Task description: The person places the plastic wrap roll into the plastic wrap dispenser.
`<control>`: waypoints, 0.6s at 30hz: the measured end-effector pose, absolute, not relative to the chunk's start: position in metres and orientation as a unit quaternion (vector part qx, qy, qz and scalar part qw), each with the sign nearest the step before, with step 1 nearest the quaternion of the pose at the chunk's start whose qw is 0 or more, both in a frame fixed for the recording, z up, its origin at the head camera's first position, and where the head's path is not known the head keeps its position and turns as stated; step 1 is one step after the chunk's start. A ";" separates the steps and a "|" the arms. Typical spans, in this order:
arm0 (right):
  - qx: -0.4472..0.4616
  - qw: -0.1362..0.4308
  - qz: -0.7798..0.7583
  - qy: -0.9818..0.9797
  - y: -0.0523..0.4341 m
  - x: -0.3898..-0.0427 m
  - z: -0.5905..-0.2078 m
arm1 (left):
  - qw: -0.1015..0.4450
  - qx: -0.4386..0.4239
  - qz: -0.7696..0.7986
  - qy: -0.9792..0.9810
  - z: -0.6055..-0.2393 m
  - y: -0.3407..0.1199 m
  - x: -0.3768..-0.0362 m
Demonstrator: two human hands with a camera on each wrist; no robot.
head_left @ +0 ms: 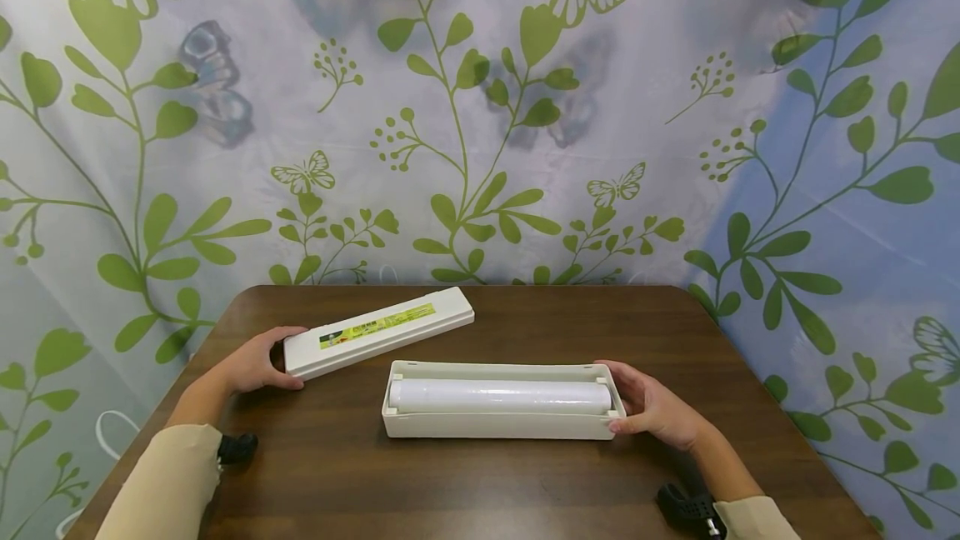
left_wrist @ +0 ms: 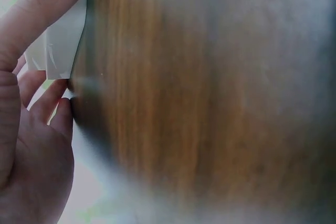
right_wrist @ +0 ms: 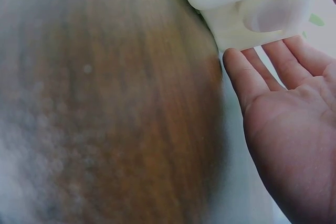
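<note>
A long white lid point(head_left: 375, 333) with a green-yellow label lies slanted on the left part of the table. My left hand point(head_left: 255, 359) grips its near-left end between thumb and fingers; the left wrist view shows that white end point(left_wrist: 65, 40) beside the thumb. To the right and nearer sits an open white box point(head_left: 498, 426) with a roll of plastic wrap point(head_left: 498, 396) lying inside along its length. My right hand point(head_left: 656, 408) holds the box's right end, thumb on the front corner and fingers round the back. In the right wrist view the box end point(right_wrist: 226, 24) appears above the fingers.
The brown wooden table point(head_left: 495, 490) has rounded far corners. Behind it hangs a pale curtain point(head_left: 480, 148) printed with green leaves and butterflies. Each wrist wears a black strap, and a white cable point(head_left: 105, 432) hangs beyond the table's left edge.
</note>
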State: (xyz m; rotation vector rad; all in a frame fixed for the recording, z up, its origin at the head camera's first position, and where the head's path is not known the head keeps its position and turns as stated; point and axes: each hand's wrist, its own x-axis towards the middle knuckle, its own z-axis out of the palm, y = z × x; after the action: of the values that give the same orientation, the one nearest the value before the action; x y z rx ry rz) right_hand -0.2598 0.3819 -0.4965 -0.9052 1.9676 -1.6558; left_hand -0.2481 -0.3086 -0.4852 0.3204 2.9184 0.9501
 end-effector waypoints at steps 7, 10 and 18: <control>-0.323 0.205 -0.592 0.709 0.382 -0.261 -0.498 | 0.021 0.106 0.304 0.946 -0.487 -0.309 -0.248; -0.321 0.207 -0.594 0.708 0.382 -0.261 -0.498 | 0.022 0.103 0.304 0.947 -0.488 -0.309 -0.249; -0.323 0.206 -0.594 0.707 0.383 -0.260 -0.498 | 0.031 0.096 0.302 0.948 -0.489 -0.308 -0.249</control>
State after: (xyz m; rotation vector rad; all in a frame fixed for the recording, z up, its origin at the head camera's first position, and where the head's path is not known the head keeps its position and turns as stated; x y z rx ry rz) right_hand -0.2604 0.3827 -0.4979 -0.8988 1.9710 -1.6553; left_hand -0.2493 -0.3081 -0.4889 0.2960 2.9216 0.9304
